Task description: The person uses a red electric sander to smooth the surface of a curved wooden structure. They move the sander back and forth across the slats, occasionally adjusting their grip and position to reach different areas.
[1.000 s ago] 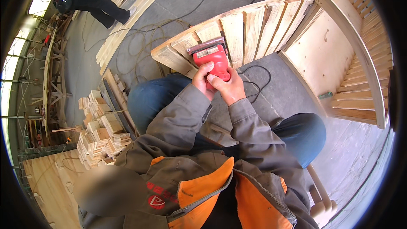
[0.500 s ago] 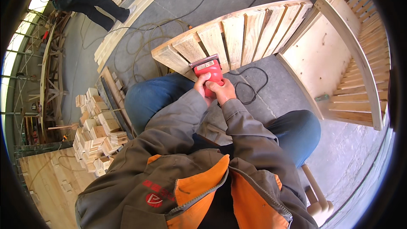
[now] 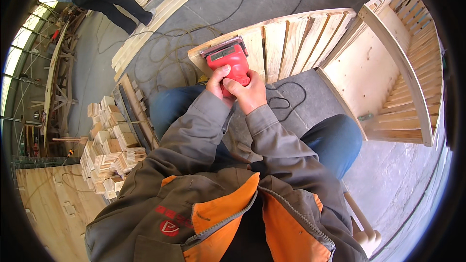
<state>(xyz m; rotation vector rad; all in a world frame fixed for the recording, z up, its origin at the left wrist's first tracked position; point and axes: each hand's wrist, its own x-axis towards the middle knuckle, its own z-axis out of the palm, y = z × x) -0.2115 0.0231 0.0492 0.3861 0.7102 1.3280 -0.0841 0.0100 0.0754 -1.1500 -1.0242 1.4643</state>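
Note:
A red electric sander (image 3: 230, 62) is held between my two hands, its flat metal-edged pad against the left end of a slatted wooden panel (image 3: 275, 39). My left hand (image 3: 218, 83) is closed round the left side of its body, thumb on top. From the right, my right hand (image 3: 250, 92) wraps the rear of the body, its thumb pointing toward the left one. The sander hides part of the slats beneath it. The panel stands between my knees and the far floor, its right end meeting a wooden frame (image 3: 395, 51).
A black cord (image 3: 303, 98) loops on the floor right of the sander. A tangled hose (image 3: 177, 53) lies behind the panel's left end. Stacked wood blocks (image 3: 109, 150) stand at my left, with long boards (image 3: 160, 19) beyond. Another person (image 3: 114, 2) stands far left.
Both hands have carried the sander up and slightly left, toward the panel's upper left edge. The person at far left has shifted a little to the right in view.

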